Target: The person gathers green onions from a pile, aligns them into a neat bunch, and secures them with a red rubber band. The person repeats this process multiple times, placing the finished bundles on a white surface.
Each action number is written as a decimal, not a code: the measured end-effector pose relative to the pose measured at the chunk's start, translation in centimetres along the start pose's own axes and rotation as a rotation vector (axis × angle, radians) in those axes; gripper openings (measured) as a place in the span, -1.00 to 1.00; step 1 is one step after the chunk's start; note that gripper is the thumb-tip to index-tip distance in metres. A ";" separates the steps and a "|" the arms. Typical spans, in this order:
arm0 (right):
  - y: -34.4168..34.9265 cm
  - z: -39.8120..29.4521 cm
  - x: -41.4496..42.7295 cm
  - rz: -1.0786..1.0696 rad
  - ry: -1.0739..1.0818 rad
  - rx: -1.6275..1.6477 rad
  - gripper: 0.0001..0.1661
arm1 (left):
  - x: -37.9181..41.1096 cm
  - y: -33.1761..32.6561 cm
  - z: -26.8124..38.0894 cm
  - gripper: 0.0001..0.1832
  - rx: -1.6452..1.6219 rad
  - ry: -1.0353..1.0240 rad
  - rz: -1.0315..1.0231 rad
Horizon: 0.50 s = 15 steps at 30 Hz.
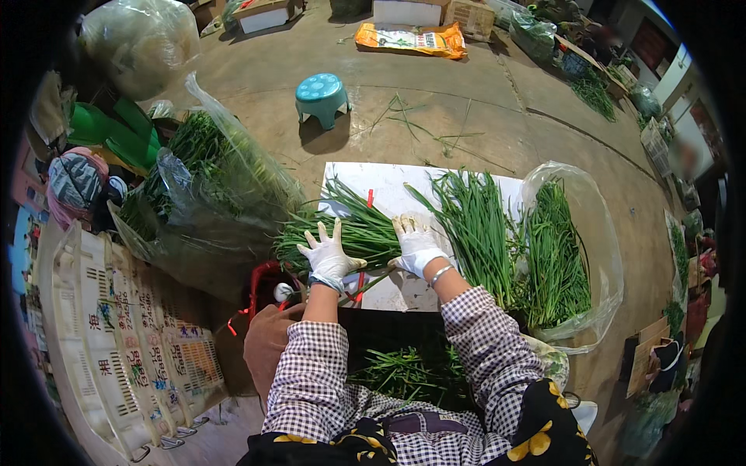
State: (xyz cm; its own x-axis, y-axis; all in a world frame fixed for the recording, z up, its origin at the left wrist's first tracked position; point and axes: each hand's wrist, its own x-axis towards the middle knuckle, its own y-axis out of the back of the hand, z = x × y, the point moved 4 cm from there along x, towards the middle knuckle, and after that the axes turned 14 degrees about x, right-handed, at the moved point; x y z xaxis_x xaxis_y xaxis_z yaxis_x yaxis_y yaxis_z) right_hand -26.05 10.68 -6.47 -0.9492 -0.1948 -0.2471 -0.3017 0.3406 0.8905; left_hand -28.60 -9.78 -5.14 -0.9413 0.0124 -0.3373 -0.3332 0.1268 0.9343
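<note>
A bundle of long green leaves that look like garlic chives (376, 228) lies crosswise on a white board (349, 170). My left hand (329, 251), in a thin white glove, rests on the bundle's left part with fingers spread. At its right end my gloved right hand (418, 247) lies against the leaves, fingers forward and thumb apart. A red tie strip (370, 198) passes beneath the bundle, showing above and below it. Just right of my right hand is a larger pile of the same greens (475, 227). More trimmed greens (556, 256) sit on a clear plastic bag (606, 274).
A big plastic bag of greens (204, 169) stands at left, above stacked white plastic crates (134, 343). Beside my left wrist is a red container (262, 279). Loose leaves (402, 370) lie below the board. A teal stool (322, 96) and an orange sack (411, 41) are on the floor beyond.
</note>
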 end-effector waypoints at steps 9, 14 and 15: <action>3.8 8.8 -9.7 0.650 -0.232 0.129 -0.25 | -3.5 3.1 3.3 0.09 -0.073 -0.232 0.302; 4.4 7.5 -8.2 0.653 0.071 0.346 -0.58 | -0.4 1.6 7.9 -0.12 -0.143 -0.546 0.503; 4.4 6.8 -7.0 0.630 0.131 0.381 -0.63 | 0.7 0.8 8.3 -0.14 -0.142 -0.550 0.479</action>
State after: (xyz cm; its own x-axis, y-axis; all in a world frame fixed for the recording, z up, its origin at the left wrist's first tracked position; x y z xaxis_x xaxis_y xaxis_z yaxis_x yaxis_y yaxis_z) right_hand -21.36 19.77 -3.37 -0.9412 0.0431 0.3350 0.2636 0.7140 0.6486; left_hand -29.03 -1.42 -5.55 -0.8346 0.5335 0.1368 0.0684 -0.1460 0.9869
